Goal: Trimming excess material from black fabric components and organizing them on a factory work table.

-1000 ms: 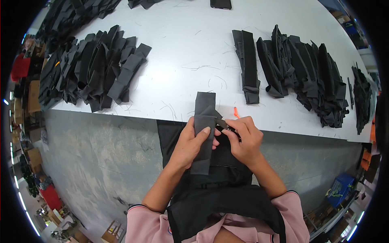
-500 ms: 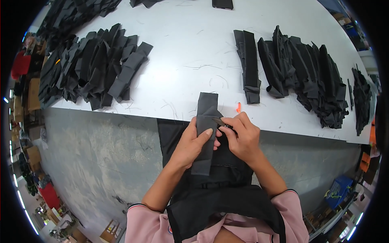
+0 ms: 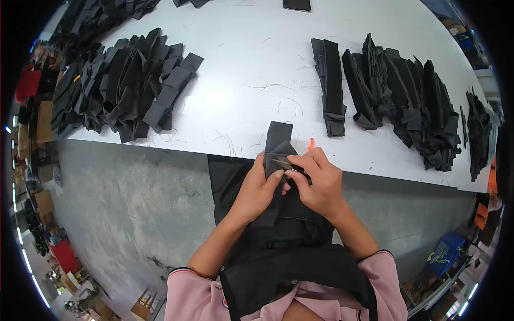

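- The left hand (image 3: 259, 187) grips a folded black fabric strip (image 3: 278, 144), thumb on top and fingers wrapped beneath, just at the near edge of the surface (image 3: 241, 69).
- The right hand (image 3: 319, 182) is closed on a small pair of thread snips (image 3: 284, 163); the metal tips lie against the strip between the two hands.
- The strip's upper end lies on the surface just past the edge; its lower part hangs down over the person's black apron (image 3: 289, 257).
- A small orange object (image 3: 311, 143) lies on the surface just right of the strip, near the edge; I cannot tell what it is.
- Open white room spreads beyond the hands in the middle of the surface, dotted with loose dark threads (image 3: 267, 85).
- Counted: one strip in hand, one pair of snips, and one separate bundle of strips (image 3: 331, 85) up and to the right.
- Further right stands a large pile of black pieces (image 3: 412, 101), with a smaller pile (image 3: 479, 131) near the right edge.
- To the left sits a fanned heap of black strips (image 3: 128, 85); more dark pieces (image 3: 101, 16) lie at the far left corner.
- A dark flat rectangular object (image 3: 296, 5) lies at the far edge.
- Below the surface runs a grey concrete floor (image 3: 123, 203); boxes and red items (image 3: 59, 251) crowd the left, and a blue crate (image 3: 445, 251) stands to the right.
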A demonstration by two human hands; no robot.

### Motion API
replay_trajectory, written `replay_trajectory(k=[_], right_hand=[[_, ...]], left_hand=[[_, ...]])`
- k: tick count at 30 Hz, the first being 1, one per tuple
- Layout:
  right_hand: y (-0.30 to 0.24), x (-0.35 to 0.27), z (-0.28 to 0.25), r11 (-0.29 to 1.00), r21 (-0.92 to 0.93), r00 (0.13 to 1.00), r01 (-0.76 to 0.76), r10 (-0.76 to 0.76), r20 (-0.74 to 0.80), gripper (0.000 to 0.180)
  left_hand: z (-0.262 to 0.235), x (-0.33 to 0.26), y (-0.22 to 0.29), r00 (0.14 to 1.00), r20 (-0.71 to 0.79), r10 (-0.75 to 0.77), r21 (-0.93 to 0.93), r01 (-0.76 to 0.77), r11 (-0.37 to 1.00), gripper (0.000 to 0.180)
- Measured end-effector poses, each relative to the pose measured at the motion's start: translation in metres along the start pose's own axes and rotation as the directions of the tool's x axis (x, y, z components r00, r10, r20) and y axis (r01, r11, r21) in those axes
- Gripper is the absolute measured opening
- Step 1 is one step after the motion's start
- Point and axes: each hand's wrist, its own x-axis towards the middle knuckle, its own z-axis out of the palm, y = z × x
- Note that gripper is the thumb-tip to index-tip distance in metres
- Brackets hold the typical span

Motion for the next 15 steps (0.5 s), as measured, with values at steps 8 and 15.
replay_trajectory(k=[8, 15], right_hand=[[-0.006, 0.004, 0.001, 0.972, -0.213, 0.993, 0.1, -0.083, 0.087, 0.023], [-0.005, 0.009, 0.0, 0.983, 0.093, 0.986, -0.157, 0.152, 0.064, 0.021]], left_hand=[[0.001, -0.001, -0.003, 0.989, -0.088, 0.12, 0.434, -0.07, 0.898, 0.05], [-0.001, 0.001, -0.007, 0.98, -0.069, 0.186, 0.582, -0.112, 0.806, 0.054]])
